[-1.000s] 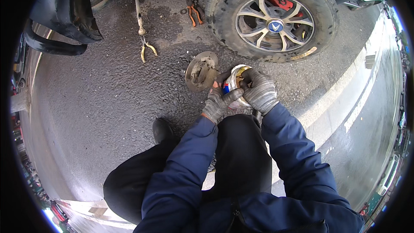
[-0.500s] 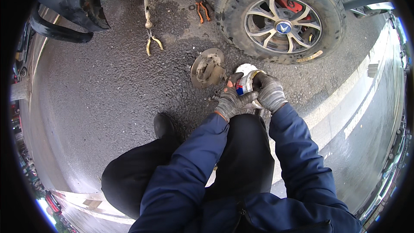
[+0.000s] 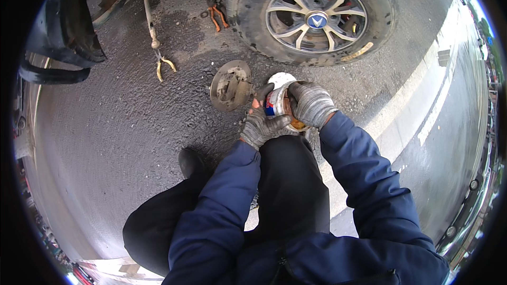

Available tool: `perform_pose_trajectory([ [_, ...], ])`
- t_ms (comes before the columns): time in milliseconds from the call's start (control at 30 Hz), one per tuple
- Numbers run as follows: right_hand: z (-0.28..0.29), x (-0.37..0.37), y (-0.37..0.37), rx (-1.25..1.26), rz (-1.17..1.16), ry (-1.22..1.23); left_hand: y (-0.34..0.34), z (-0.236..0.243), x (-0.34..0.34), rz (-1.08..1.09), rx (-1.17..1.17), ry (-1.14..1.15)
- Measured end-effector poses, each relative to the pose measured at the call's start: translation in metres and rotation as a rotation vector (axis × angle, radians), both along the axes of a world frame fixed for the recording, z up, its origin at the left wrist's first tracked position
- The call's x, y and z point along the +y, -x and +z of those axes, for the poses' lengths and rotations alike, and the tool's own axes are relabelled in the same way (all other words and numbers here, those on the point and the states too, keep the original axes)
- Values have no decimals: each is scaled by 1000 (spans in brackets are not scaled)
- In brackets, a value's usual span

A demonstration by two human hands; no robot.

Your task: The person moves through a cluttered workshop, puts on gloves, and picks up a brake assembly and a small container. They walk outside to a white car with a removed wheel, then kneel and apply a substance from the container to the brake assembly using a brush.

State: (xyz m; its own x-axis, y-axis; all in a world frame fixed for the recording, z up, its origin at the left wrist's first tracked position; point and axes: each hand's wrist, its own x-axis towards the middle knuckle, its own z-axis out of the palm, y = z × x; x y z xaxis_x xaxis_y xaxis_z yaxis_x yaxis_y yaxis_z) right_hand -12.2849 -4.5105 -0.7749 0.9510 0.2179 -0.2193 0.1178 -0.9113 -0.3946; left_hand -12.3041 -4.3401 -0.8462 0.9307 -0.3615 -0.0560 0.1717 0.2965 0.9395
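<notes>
Person: grey knit work gloves, left hand (image 3: 260, 126) and right hand (image 3: 311, 104); navy blue jacket sleeves; black trousers; black shoe.

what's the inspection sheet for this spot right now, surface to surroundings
surface: rough dark asphalt, with a darker stain near the top.
job's things: small round can with a white lid, held between both hands; rusty brake disc lying beside it.
clutter: orange-handled pliers; yellow-handled pliers.
grippers: left hand and right hand, both in grey gloves, closed on the can.
cables: thin hose or cable running to the yellow-handled pliers.
surroundings: removed wheel lying flat; pale kerb on the right.
</notes>
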Motion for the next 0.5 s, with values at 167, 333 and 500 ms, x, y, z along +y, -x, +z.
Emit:
perform_pose_trajectory([
  [167,16,2,1,-3,-44,122,-5,12,2,30,15,86],
  [333,14,9,-2,180,-37,206,-11,13,2,-1,-18,114],
  [500,10,4,-8,328,-27,47,-13,7,5,16,-58,83],
])
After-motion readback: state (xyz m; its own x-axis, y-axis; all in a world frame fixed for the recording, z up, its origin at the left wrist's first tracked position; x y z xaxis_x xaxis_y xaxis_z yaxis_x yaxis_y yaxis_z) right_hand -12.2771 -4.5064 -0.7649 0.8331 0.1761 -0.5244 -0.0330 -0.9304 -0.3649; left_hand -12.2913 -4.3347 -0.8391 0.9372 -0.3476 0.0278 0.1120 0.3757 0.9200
